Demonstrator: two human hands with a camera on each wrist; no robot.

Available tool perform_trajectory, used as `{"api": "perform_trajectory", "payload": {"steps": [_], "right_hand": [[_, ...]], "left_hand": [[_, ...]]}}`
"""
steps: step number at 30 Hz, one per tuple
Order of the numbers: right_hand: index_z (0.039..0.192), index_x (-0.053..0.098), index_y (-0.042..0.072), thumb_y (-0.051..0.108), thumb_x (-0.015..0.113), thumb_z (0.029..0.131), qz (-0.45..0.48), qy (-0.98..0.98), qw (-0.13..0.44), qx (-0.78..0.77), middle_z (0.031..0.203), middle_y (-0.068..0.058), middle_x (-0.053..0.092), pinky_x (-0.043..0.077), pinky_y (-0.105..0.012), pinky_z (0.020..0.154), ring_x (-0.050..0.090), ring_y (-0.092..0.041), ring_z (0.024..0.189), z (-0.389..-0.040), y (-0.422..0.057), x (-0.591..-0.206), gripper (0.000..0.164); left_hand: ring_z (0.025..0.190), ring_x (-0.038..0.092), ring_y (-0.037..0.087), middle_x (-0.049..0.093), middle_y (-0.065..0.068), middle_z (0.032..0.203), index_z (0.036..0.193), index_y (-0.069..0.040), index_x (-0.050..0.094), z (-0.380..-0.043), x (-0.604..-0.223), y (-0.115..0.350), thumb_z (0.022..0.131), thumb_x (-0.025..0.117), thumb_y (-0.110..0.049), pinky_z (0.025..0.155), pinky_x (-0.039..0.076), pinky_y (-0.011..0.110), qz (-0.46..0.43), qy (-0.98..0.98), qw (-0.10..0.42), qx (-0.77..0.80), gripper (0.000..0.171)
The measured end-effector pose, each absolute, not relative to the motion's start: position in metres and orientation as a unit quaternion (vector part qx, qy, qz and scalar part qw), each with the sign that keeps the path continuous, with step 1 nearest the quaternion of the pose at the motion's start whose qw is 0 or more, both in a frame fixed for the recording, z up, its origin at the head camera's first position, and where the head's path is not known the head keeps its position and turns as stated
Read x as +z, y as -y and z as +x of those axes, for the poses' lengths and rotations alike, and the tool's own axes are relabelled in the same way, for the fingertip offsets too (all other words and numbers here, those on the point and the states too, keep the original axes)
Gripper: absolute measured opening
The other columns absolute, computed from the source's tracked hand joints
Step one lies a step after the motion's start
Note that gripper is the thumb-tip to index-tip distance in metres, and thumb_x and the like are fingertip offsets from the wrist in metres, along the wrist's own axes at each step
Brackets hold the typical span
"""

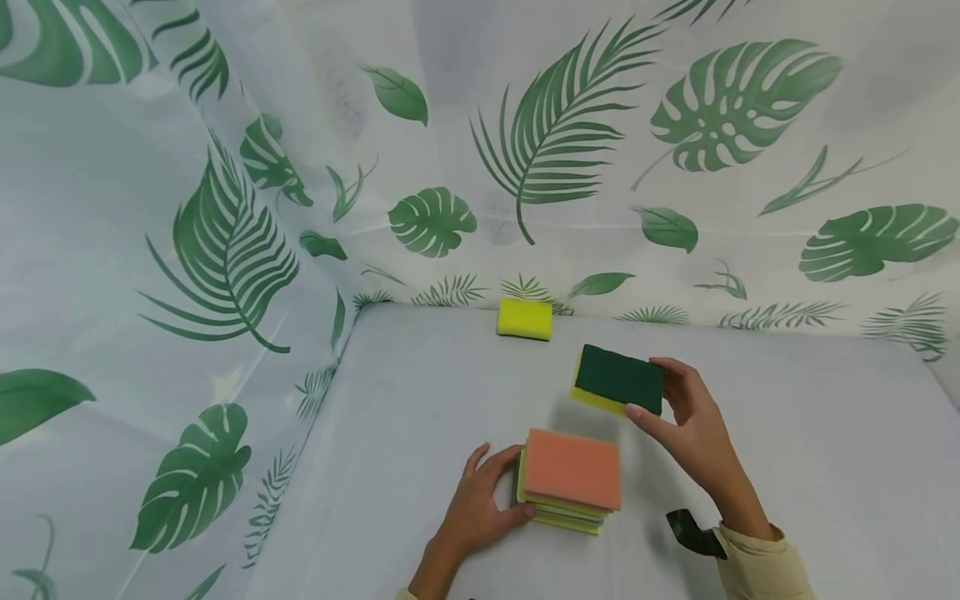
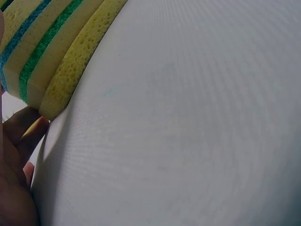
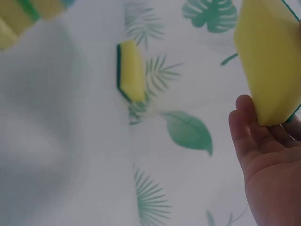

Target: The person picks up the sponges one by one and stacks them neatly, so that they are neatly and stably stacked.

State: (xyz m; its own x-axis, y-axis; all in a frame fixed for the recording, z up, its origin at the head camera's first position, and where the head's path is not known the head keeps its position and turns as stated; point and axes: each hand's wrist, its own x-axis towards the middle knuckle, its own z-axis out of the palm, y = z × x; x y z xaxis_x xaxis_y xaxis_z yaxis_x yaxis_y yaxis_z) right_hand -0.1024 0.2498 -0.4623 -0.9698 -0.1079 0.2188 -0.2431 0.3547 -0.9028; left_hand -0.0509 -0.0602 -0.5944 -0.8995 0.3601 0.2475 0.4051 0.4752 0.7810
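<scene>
Above the table, my right hand [image 1: 693, 429] pinches a sponge [image 1: 621, 379] by its right end, thumb at the lower edge. Its dark green scouring side faces up in the head view; the right wrist view shows the yellow foam side [image 3: 270, 61]. A neat stack of sponges [image 1: 572, 468] stands just below and left of it, topped by a salmon-orange one. My left hand [image 1: 480, 510] grips the stack's left end, thumb along the front and fingers at the far left side. Yellow layers with blue and green bands [image 2: 61, 61] show in the left wrist view.
A single yellow sponge [image 1: 524, 319] with a dark underside lies at the table's back edge, against the leaf-patterned sheet [image 1: 465, 150]. A similar sheet hangs on the left. The table [image 1: 405, 392] has a pale cover. A black strap [image 1: 693, 533] sticks out at my right cuff.
</scene>
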Motion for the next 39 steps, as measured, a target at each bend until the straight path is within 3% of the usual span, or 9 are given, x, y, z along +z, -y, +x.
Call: {"api": "perform_trajectory", "payload": {"steps": [10,22,31,39], "right_hand": [[0.155,0.039,0.000,-0.014,0.080,0.087,0.163,0.804,0.070,0.568,0.145,-0.003,0.048,0.036,-0.009,0.111,0.050,-0.007,0.134,-0.066,-0.232,-0.443,0.080],[0.152,0.045,0.000,-0.016,0.087,0.079,0.202,0.802,0.070,0.558,0.144,-0.007,0.053,0.040,-0.011,0.111,0.053,-0.010,0.132,-0.048,-0.219,-0.439,0.085],[0.154,0.048,0.011,-0.011,0.090,0.079,0.210,0.802,0.065,0.556,0.144,-0.007,0.055,0.039,-0.012,0.113,0.053,-0.012,0.133,-0.038,-0.212,-0.448,0.089],[0.156,0.047,0.013,-0.010,0.092,0.077,0.211,0.802,0.065,0.554,0.146,-0.017,0.055,0.038,-0.013,0.115,0.051,-0.010,0.137,-0.035,-0.210,-0.455,0.093]], "left_hand": [[0.141,0.054,0.012,0.060,-0.006,0.153,0.157,-0.021,0.052,-0.049,-0.594,0.062,0.097,0.054,-0.080,0.130,0.020,0.053,-0.214,0.866,0.019,-0.451,0.085],[0.142,0.054,0.014,0.059,-0.005,0.155,0.158,-0.021,0.051,-0.051,-0.589,0.063,0.097,0.060,-0.073,0.131,0.018,0.052,-0.211,0.867,0.006,-0.452,0.081],[0.143,0.053,0.015,0.058,-0.003,0.156,0.159,-0.020,0.050,-0.051,-0.590,0.063,0.098,0.059,-0.074,0.132,0.017,0.052,-0.216,0.862,0.007,-0.459,0.083],[0.143,0.053,0.013,0.058,-0.004,0.155,0.159,-0.020,0.050,-0.051,-0.592,0.062,0.098,0.056,-0.076,0.131,0.018,0.052,-0.223,0.862,0.017,-0.455,0.083]]}}
